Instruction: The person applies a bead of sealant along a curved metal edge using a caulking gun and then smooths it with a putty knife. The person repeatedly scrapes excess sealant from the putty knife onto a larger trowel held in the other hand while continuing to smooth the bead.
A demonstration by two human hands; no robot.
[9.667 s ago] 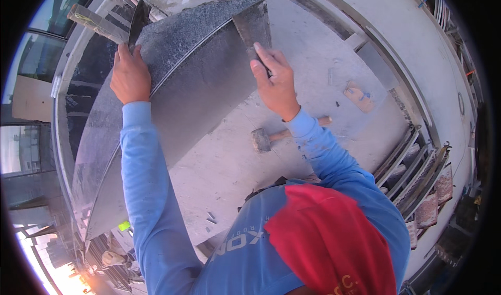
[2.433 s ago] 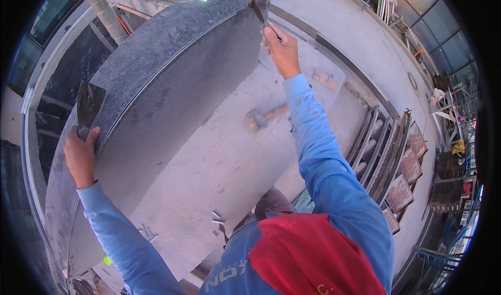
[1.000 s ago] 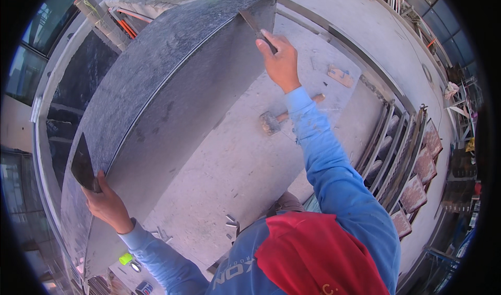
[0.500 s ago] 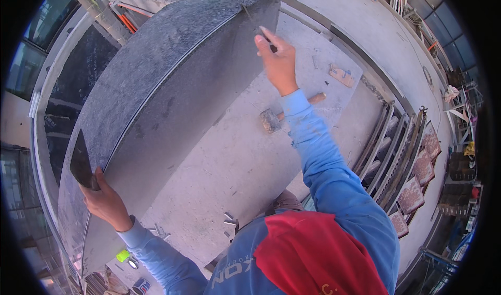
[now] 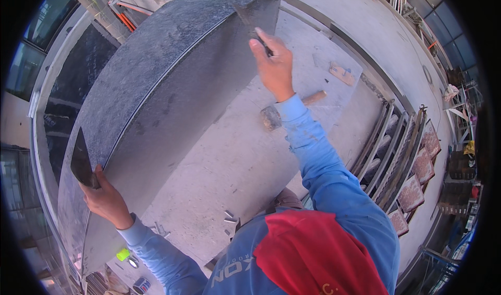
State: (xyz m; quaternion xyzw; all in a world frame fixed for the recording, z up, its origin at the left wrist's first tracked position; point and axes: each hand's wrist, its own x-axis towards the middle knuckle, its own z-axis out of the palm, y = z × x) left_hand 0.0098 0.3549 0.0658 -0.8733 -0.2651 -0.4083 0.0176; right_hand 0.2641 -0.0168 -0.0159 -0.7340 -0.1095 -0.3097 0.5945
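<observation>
A large, curved grey block (image 5: 209, 70) spans the upper left, with a thin pale strip (image 5: 151, 92) along its long edge. My right hand (image 5: 275, 65) is closed on the handle of a putty knife (image 5: 245, 16). The knife's thin blade reaches the block's far end, beside the strip. At the near left, my left hand (image 5: 108, 198) grips a dark, flat scraper blade (image 5: 81, 158). That blade stands up along the block's curved top, and the thumb is by the strip.
On the floor right of the block lie a mallet (image 5: 271, 118) and a small wooden piece (image 5: 342, 74). Metal racks (image 5: 391, 154) stand farther right. Small metal pieces (image 5: 229, 216), a bright green item (image 5: 123, 254) and a can (image 5: 141, 285) lie near my body. A tube (image 5: 102, 13) leans at the far left.
My right hand has moved slightly left with the putty knife, whose blade has turned and shows broader. The left hand and its scraper blade have stayed almost still.
</observation>
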